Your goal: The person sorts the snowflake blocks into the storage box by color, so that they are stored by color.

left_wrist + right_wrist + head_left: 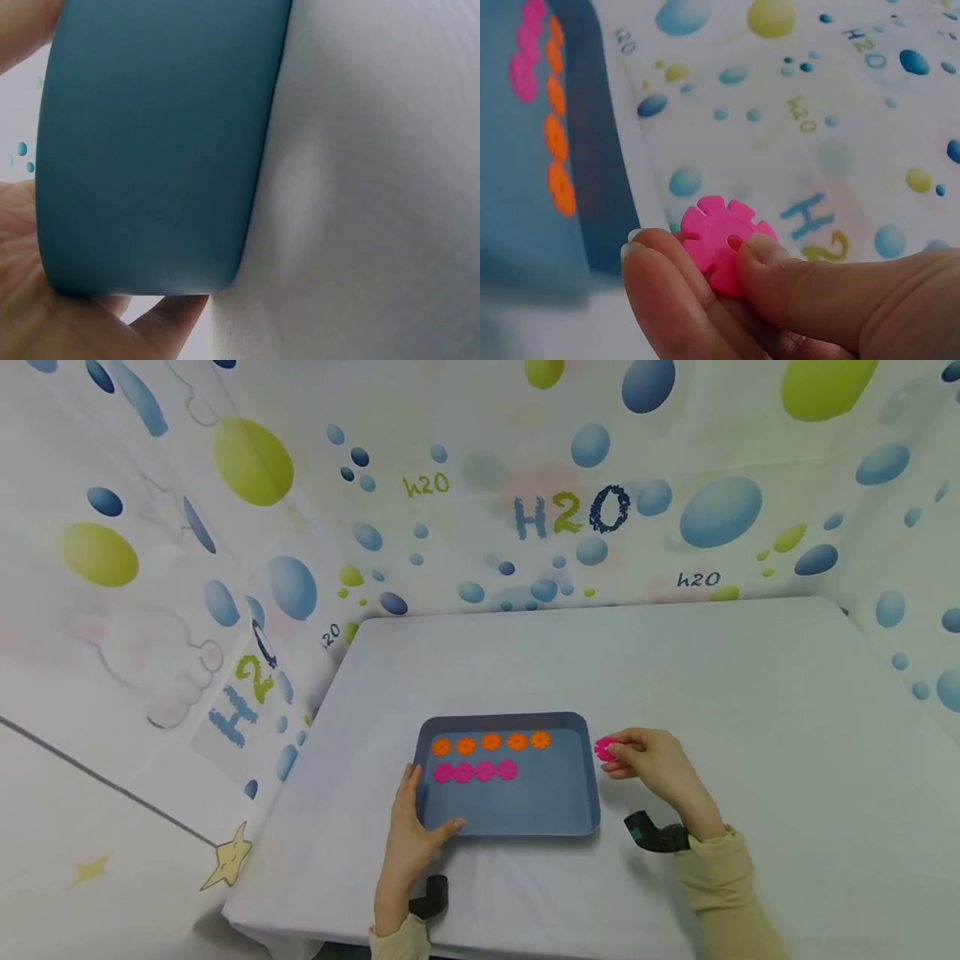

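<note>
A blue-grey tray [525,814] lies on the table, holding a row of several orange notched discs [491,741] and, nearer the front, a row of several pink ones [484,771]. My left hand [414,839] grips the tray's front left corner, thumb at the front rim and fingers along the left side. Just outside the right rim, my right hand [660,768] pinches a pink flower-shaped disc [718,232] between thumb and fingers. This disc has slots around its edge and a small hole near the thumb tip.
A white cloth [750,693] covers the table under the tray. Behind and to the left rises a pale curtain [480,527] printed with blue and green dots and lettering. Each wrist carries a black camera mount [656,833], close above the table.
</note>
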The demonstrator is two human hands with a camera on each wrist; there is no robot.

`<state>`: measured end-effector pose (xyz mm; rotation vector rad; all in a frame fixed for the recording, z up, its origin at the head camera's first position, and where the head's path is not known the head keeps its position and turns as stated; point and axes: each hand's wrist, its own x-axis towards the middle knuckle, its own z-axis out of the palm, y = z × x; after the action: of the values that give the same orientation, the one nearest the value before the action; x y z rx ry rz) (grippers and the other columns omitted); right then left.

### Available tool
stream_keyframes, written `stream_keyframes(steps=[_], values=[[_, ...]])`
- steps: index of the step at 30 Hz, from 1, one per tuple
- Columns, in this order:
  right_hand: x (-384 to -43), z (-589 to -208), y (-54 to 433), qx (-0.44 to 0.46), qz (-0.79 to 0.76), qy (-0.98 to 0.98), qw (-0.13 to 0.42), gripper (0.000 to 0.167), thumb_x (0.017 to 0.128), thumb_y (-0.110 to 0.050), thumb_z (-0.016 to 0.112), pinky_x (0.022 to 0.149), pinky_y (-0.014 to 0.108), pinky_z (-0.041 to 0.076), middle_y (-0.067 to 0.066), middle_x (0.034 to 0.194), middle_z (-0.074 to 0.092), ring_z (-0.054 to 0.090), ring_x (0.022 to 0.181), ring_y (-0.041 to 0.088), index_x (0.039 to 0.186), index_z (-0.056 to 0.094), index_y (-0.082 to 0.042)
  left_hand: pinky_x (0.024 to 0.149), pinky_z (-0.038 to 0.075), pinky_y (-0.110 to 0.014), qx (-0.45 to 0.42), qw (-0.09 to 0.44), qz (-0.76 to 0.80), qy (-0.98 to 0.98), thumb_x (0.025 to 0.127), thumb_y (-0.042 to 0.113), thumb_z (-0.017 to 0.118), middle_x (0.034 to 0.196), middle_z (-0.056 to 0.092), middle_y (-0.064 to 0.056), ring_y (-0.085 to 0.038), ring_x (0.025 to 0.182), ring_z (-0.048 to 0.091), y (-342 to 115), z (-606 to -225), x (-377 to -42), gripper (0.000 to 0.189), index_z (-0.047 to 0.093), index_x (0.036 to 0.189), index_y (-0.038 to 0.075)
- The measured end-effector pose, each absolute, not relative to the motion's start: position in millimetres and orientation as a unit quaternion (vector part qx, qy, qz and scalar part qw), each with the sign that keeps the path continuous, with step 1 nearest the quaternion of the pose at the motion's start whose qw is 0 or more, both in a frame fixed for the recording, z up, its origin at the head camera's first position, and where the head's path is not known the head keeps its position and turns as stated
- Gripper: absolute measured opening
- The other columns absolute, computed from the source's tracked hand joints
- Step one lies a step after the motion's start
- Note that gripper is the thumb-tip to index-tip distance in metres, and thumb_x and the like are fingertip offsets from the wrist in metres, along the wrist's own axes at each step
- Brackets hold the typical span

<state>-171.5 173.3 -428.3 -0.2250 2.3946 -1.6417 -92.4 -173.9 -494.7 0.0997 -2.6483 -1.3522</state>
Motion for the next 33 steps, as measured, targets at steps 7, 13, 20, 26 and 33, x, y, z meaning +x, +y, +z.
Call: stream_keyframes(steps=[7, 13, 20, 26, 33], values=[[-197, -432, 123, -0.108, -0.555, 0.809, 0.159, 0.027, 0.098, -0.006, 0.054, 0.072, 0.037, 0.060, 0.025, 0.092, 0.072, 0.073, 0.077, 0.026, 0.113, 0.060, 0.015, 0.114, 0.020, -0.063, 0.033, 0.086, -0.455, -0.886, 0.072, 0.023, 0.085, 0.161, 0.013, -0.022, -0.045, 0.147, 0.015, -174, -496, -92, 0.103, 0.024, 0.152, -0.001], [-208, -450, 87, -0.095, -0.507, 0.838, 0.178, 0.018, 0.094, -0.006, 0.061, 0.060, 0.031, 0.059, 0.018, 0.078, 0.073, 0.072, 0.063, 0.021, 0.097, 0.067, 0.010, 0.114, 0.020, -0.064, 0.028, 0.091, -0.455, -0.885, 0.072, 0.025, 0.085, 0.161, 0.014, -0.022, -0.045, 0.147, 0.015, -175, -496, -92, 0.104, 0.024, 0.152, 0.000], [-212, -466, 70, -0.076, -0.477, 0.852, 0.200, 0.016, 0.091, -0.010, 0.065, 0.055, 0.027, 0.057, 0.010, 0.069, 0.071, 0.066, 0.055, 0.012, 0.088, 0.072, 0.004, 0.113, 0.021, -0.065, 0.022, 0.092, -0.453, -0.886, 0.072, 0.025, 0.085, 0.161, 0.014, -0.023, -0.045, 0.146, 0.016, -175, -495, -91, 0.103, 0.024, 0.152, 0.000], [-215, -468, 70, -0.069, -0.454, 0.866, 0.196, 0.018, 0.089, -0.012, 0.068, 0.052, 0.026, 0.056, 0.007, 0.060, 0.068, 0.063, 0.049, 0.009, 0.079, 0.072, 0.003, 0.114, 0.020, -0.064, 0.032, 0.087, -0.453, -0.887, 0.074, 0.025, 0.084, 0.161, 0.013, -0.021, -0.044, 0.147, 0.015, -174, -493, -92, 0.102, 0.024, 0.152, 0.001], [-214, -466, 69, -0.069, -0.409, 0.889, 0.194, 0.028, 0.088, -0.011, 0.069, 0.052, 0.026, 0.055, 0.005, 0.053, 0.065, 0.063, 0.047, 0.013, 0.061, 0.069, -0.004, 0.115, 0.020, -0.063, 0.039, 0.081, -0.460, -0.883, 0.074, 0.024, 0.084, 0.161, 0.014, -0.021, -0.044, 0.147, 0.014, -173, -493, -92, 0.101, 0.024, 0.152, 0.000]])
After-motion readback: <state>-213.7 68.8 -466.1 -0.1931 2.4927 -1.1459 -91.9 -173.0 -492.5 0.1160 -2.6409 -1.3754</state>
